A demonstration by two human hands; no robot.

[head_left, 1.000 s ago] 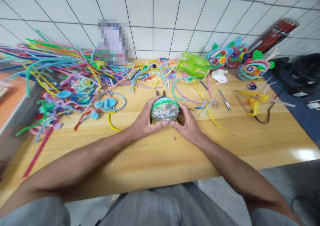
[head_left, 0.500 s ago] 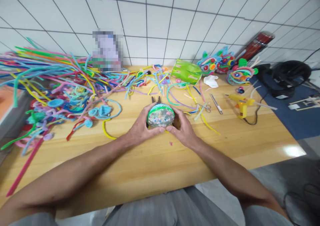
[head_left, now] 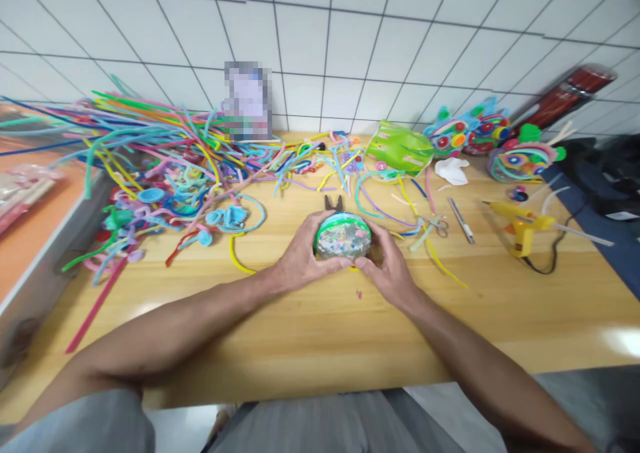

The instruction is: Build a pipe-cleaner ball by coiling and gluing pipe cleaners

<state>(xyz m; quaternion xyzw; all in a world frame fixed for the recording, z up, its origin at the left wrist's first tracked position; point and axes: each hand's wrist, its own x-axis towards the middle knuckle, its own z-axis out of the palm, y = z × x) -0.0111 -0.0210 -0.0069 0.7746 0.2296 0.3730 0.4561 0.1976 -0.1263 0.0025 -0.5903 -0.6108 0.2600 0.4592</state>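
A round clear-topped ball [head_left: 343, 237] with a green rim and coloured bits inside rests on the wooden table [head_left: 310, 333]. My left hand [head_left: 303, 256] is curled round its left side. My right hand [head_left: 393, 269] is curled round its right side, the thumb pressed on the front edge. Black plier tips [head_left: 333, 203] poke out just behind the ball. A tiny pink scrap [head_left: 359, 295] lies on the table in front of my hands.
A big heap of coloured pipe cleaners [head_left: 165, 163] covers the table's left and back. To the right lie scissors [head_left: 434, 225], a craft knife [head_left: 461, 211] and a yellow glue gun [head_left: 523, 225]. A green packet [head_left: 399, 147] and colourful craft figures [head_left: 470, 133] stand at the back right.
Both hands stay on the ball in the same grip. Only the view has shifted slightly from frame to frame.
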